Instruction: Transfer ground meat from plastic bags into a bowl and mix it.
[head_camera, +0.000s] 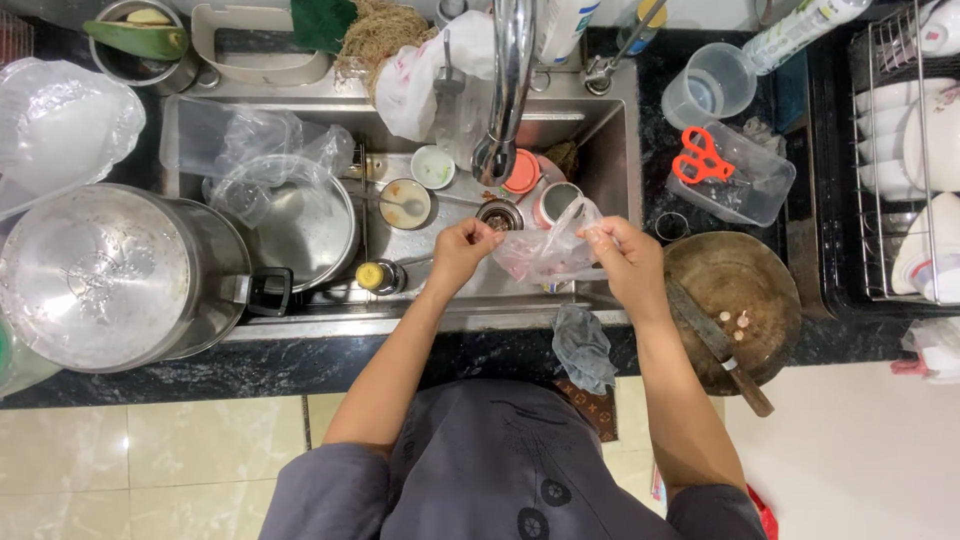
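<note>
You pinch the clear plastic bag between your left hand and right hand; next, keep its mouth wide.

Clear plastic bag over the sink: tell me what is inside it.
The clear plastic bag, held by the left hand and right hand, shows something pinkish at its bottom. The crumpled, glaring plastic hides what it is. Beneath the bag lies the sink.
</note>
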